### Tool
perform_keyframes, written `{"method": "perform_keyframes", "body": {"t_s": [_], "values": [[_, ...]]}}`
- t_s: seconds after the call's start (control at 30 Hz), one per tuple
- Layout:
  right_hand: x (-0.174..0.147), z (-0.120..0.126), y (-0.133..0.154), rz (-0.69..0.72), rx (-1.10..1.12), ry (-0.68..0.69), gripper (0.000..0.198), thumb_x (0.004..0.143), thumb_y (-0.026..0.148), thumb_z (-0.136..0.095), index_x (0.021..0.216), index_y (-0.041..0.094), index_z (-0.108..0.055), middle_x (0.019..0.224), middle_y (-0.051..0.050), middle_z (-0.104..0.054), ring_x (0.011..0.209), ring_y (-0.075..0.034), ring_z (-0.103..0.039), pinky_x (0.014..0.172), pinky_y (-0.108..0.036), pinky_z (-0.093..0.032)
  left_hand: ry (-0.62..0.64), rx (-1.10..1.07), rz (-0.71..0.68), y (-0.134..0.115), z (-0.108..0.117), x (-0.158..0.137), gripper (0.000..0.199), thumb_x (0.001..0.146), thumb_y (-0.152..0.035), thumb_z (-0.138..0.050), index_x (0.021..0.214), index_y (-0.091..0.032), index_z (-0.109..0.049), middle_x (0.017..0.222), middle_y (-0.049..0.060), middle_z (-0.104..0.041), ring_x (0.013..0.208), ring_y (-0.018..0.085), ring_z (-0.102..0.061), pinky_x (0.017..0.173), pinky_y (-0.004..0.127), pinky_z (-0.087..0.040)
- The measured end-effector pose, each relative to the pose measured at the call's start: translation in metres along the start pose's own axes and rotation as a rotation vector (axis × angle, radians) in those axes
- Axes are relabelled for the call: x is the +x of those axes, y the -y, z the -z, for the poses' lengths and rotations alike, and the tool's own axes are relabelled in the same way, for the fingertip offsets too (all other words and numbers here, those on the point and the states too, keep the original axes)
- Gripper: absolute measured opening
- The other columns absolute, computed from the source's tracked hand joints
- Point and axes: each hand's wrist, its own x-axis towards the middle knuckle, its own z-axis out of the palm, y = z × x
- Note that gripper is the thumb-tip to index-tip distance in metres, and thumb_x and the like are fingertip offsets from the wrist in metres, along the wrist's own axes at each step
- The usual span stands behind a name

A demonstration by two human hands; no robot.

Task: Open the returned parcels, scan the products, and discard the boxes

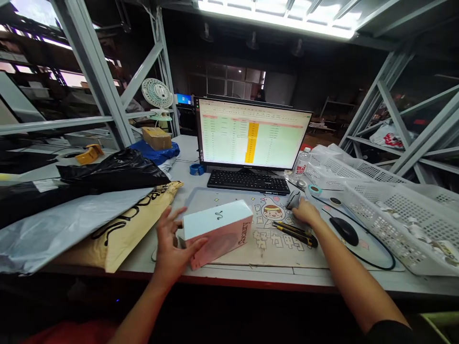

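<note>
The left hand point(172, 251) lies at 7 o'clock on the desk edge, fingers spread wide, palm and thumb pressed against the near end of a white-and-pink box point(217, 231) that sits tilted on the cartoon desk mat point(272, 239). At 9 o'clock of that hand rests a tan paper bag point(125, 229) with black lettering, half under a grey poly mailer point(60, 227) and a black plastic bag point(114, 172). At 3 o'clock of the box the right hand point(304, 211) reaches out, fingers curled narrow over a small dark item that may be a scanner or clip; the view is too poor to tell. Just below that hand lie two yellow-and-black utility knives point(296, 232), and at 3 o'clock a black mouse point(344, 231). White mesh baskets point(394, 215) stand at the far right. Farther off, at 12 o'clock, come the black keyboard point(248, 181) and a monitor point(253, 136) showing a spreadsheet, with a small fan point(157, 94) at 11 o'clock
</note>
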Motion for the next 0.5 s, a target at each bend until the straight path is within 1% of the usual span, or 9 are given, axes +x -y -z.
{"method": "perform_keyframes", "body": {"t_s": [0.03, 0.1, 0.17, 0.2, 0.27, 0.37, 0.4, 0.47, 0.5], "values": [[0.006, 0.005, 0.003, -0.021, -0.004, -0.031, 0.075, 0.090, 0.039, -0.059, 0.155, 0.005, -0.043, 0.138, -0.031, -0.061, 0.126, -0.042, -0.065, 0.103, -0.051, -0.051, 0.061, -0.037, 0.128, 0.004, -0.003, -0.004, 0.107, 0.080, -0.053, -0.088, 0.163, -0.029, -0.025, 0.149, 0.018, -0.057, 0.118, 0.030, -0.069, 0.096, 0.043, -0.063], [0.020, 0.015, 0.016, -0.032, -0.007, -0.139, 0.062, 0.096, 0.034, -0.051, 0.151, 0.005, -0.049, 0.140, -0.031, -0.060, 0.130, -0.044, -0.061, 0.105, -0.052, -0.050, 0.172, -0.035, 0.324, 0.011, -0.008, -0.010, 0.096, 0.077, -0.054, -0.088, 0.154, -0.024, -0.040, 0.138, 0.016, -0.066, 0.119, 0.033, -0.070, 0.101, 0.048, -0.061], [0.034, 0.019, 0.036, 0.041, -0.013, -0.216, 0.056, 0.099, 0.027, -0.044, 0.150, 0.003, -0.051, 0.142, -0.030, -0.058, 0.133, -0.042, -0.058, 0.109, -0.050, -0.048, 0.259, 0.001, 0.405, 0.016, -0.011, -0.013, 0.087, 0.071, -0.056, -0.091, 0.140, -0.021, -0.051, 0.133, 0.016, -0.069, 0.121, 0.036, -0.069, 0.106, 0.053, -0.058], [0.041, 0.017, 0.047, 0.101, -0.016, -0.216, 0.056, 0.099, 0.023, -0.042, 0.151, 0.004, -0.051, 0.144, -0.028, -0.058, 0.134, -0.039, -0.057, 0.111, -0.048, -0.047, 0.292, 0.017, 0.429, 0.018, -0.012, -0.013, 0.085, 0.069, -0.057, -0.092, 0.134, -0.020, -0.054, 0.132, 0.016, -0.070, 0.121, 0.037, -0.069, 0.108, 0.054, -0.057], [0.053, 0.006, 0.069, 0.213, -0.024, -0.121, 0.055, 0.098, 0.021, -0.048, 0.150, 0.008, -0.055, 0.145, -0.023, -0.059, 0.135, -0.036, -0.056, 0.114, -0.043, -0.046, 0.324, 0.041, 0.474, 0.020, -0.011, -0.012, 0.079, 0.069, -0.062, -0.091, 0.126, -0.018, -0.057, 0.127, 0.016, -0.072, 0.119, 0.037, -0.070, 0.109, 0.054, -0.056], [0.066, -0.019, 0.094, 0.272, -0.028, 0.011, 0.054, 0.092, 0.022, -0.063, 0.146, 0.016, -0.062, 0.150, -0.018, -0.057, 0.139, -0.036, -0.053, 0.117, -0.046, -0.044, 0.328, 0.096, 0.485, 0.023, -0.008, -0.009, 0.076, 0.068, -0.065, -0.090, 0.119, -0.017, -0.060, 0.120, 0.016, -0.075, 0.117, 0.037, -0.072, 0.108, 0.053, -0.057], [0.069, -0.027, 0.099, 0.276, -0.026, 0.012, 0.058, 0.093, 0.021, -0.063, 0.151, 0.017, -0.059, 0.157, -0.018, -0.051, 0.145, -0.038, -0.046, 0.120, -0.049, -0.042, 0.326, 0.104, 0.472, 0.023, -0.008, -0.009, 0.075, 0.069, -0.064, -0.090, 0.119, -0.018, -0.060, 0.120, 0.016, -0.075, 0.117, 0.037, -0.072, 0.107, 0.053, -0.057], [0.071, -0.040, 0.105, 0.278, -0.014, -0.032, 0.066, 0.097, 0.019, -0.058, 0.162, 0.018, -0.045, 0.171, -0.018, -0.033, 0.158, -0.038, -0.027, 0.127, -0.054, -0.031, 0.329, 0.105, 0.447, 0.021, -0.007, -0.009, 0.076, 0.071, -0.062, -0.090, 0.124, -0.018, -0.059, 0.123, 0.015, -0.074, 0.118, 0.036, -0.072, 0.106, 0.051, -0.058], [0.072, -0.045, 0.105, 0.282, -0.009, -0.047, 0.066, 0.099, 0.017, -0.055, 0.164, 0.018, -0.043, 0.175, -0.017, -0.025, 0.162, -0.037, -0.019, 0.129, -0.056, -0.026, 0.328, 0.105, 0.440, 0.020, -0.008, -0.009, 0.077, 0.071, -0.061, -0.089, 0.127, -0.018, -0.058, 0.124, 0.015, -0.074, 0.118, 0.036, -0.072, 0.104, 0.050, -0.059]]}}
